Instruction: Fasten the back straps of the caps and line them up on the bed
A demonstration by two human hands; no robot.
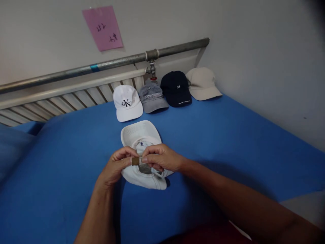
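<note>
A white cap lies upside down on the blue sheet, brim pointing away from me. My left hand and my right hand meet over its back edge. Both pinch the cap's rear strap, where a small brown buckle shows between the fingertips. The fingers of both hands are curled closed around the strap.
Along the far edge of the bed sits a row of caps: a white cap with black letters, a grey cap, a navy cap and a beige cap. Behind them run a metal pipe and a radiator. A pink note hangs on the wall.
</note>
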